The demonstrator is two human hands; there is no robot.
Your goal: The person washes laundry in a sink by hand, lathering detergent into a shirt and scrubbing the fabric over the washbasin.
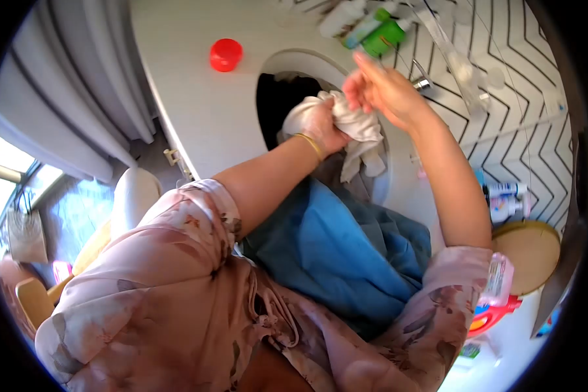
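My left hand (330,130) was closed around a white cloth (362,130) over the basin (300,60); my right hand (389,91) was empty, loosely open just beside it. The labels on the green bottle (383,39) and the pink bottle (498,281) were too blurred to read. A red cap (226,55) sat on the table (196,98), the tap (423,83) stood near my right wrist, and blue fabric (336,228) bunched between my arms.
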